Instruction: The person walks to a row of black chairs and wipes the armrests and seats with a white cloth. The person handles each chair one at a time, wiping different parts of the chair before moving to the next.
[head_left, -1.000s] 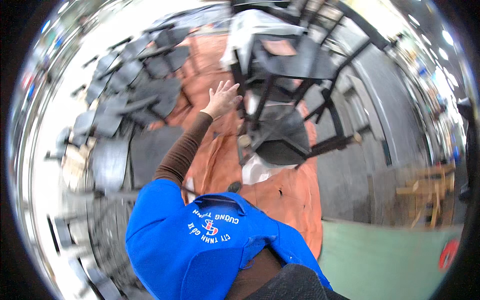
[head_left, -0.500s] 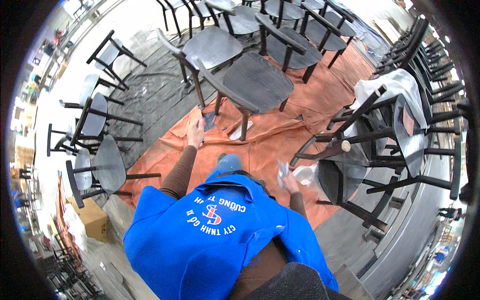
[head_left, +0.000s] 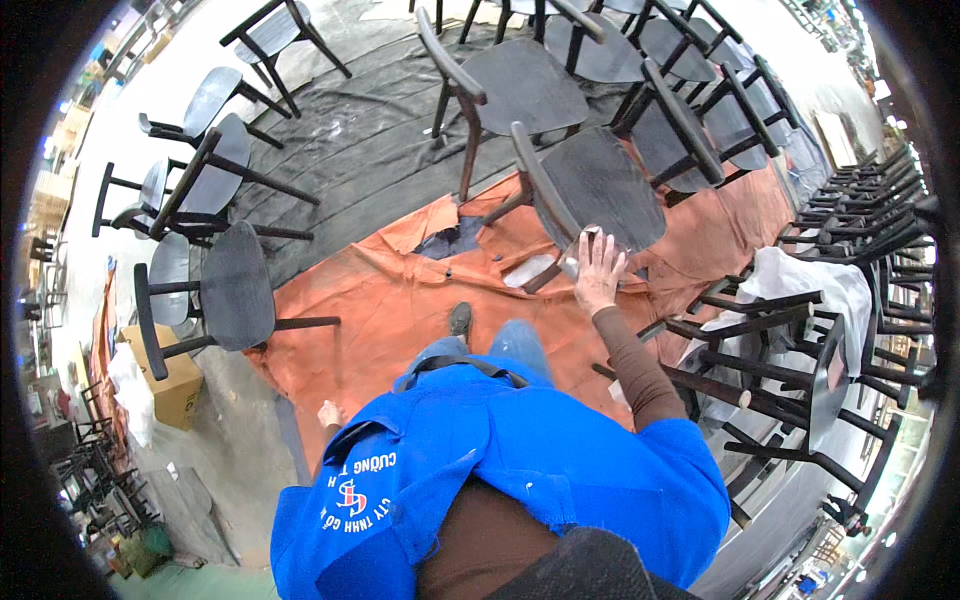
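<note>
A dark wooden chair (head_left: 600, 185) with a curved backrest stands just ahead of me. My right hand (head_left: 600, 272) lies over the near end of that backrest, fingers long and slightly apart. A small pale crumpled cloth (head_left: 571, 266) shows beside its thumb, pressed against the wood; the rest is under the palm. Low at my left side, over the orange sheet, is my left hand (head_left: 331, 413). Its fingers are curled in, and nothing shows in them. Beyond stands another dark chair (head_left: 525, 85), away from both hands.
An orange sheet (head_left: 400, 310) with a torn patch covers the floor under me. Several chairs stand left, including a near one (head_left: 238, 285). Stacked, tipped chairs (head_left: 775, 375) with white plastic (head_left: 815, 290) crowd the right. A cardboard box (head_left: 175, 385) sits lower left.
My right hand has moved forward from low on the right onto the chair's backrest. My left hand has drawn back from near the chair legs to my side. The view has shifted.
</note>
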